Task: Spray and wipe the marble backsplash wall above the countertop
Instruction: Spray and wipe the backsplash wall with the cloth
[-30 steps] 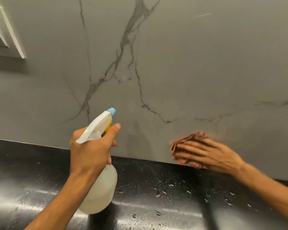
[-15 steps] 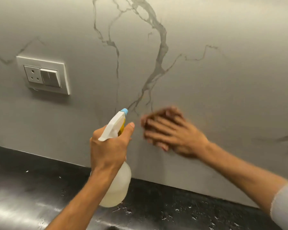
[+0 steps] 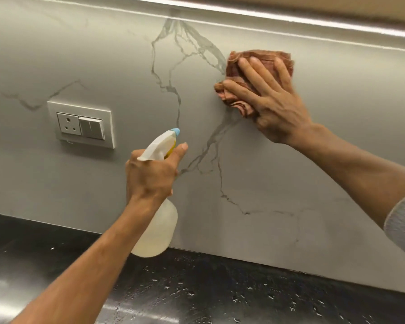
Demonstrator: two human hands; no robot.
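The grey marble backsplash (image 3: 255, 160) with dark veins fills most of the view. My right hand (image 3: 271, 99) presses a crumpled reddish-brown cloth (image 3: 241, 66) flat against the wall high up, just under the lit strip. My left hand (image 3: 150, 176) grips a translucent spray bottle (image 3: 154, 232) by its white trigger head, blue nozzle tip pointing at the wall; the index finger is stretched out beside the nozzle. The bottle hangs above the black countertop (image 3: 208, 298) and holds pale liquid.
A white socket and switch plate (image 3: 82, 123) sits on the wall to the left of the bottle. Water droplets speckle the glossy countertop. A bright light strip (image 3: 290, 17) runs along the wall's top edge.
My right hand has swept the cloth from low on the wall near the countertop up and across to the top. The view has tilted upward, bringing the socket and light strip in.
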